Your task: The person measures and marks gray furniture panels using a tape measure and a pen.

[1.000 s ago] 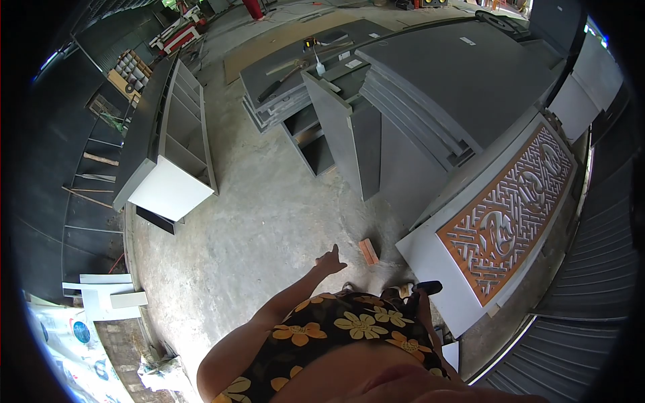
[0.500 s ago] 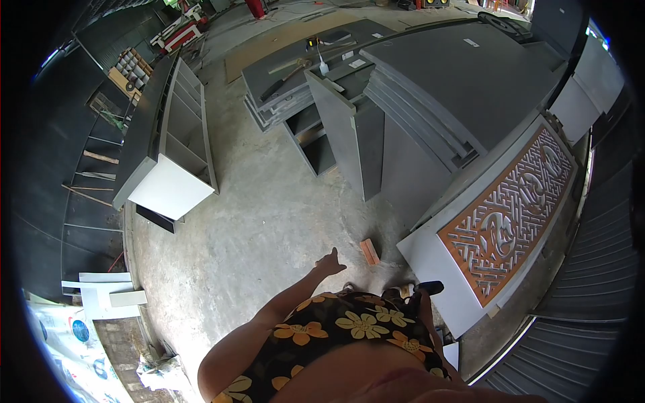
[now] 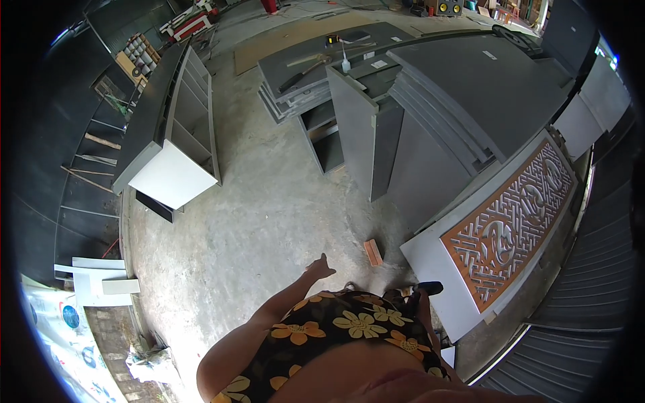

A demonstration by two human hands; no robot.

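My left hand (image 3: 321, 266) hangs in front of my flowered shirt (image 3: 359, 324), over the bare concrete floor. One digit points forward and the others are loosely curled, with nothing seen in them. To its right, an orange-red brick (image 3: 373, 252) lies on the floor, apart from the hand. My right arm (image 3: 425, 310) runs down beside the shirt. At its far end shows a dark, elongated object (image 3: 431, 287); the fingers there cannot be made out, nor whether they hold it.
Grey panels (image 3: 470, 87) are stacked at the right, beside an orange fretwork panel (image 3: 514, 218) on a white board. A hammer (image 3: 306, 72) and a small bottle (image 3: 346, 65) lie on the work surfaces ahead. At the left stands a long shelved cabinet (image 3: 191, 111).
The view has shifted a little, so the panels ahead appear farther right. My left hand sits slightly lower and farther left in view, its pose much the same.
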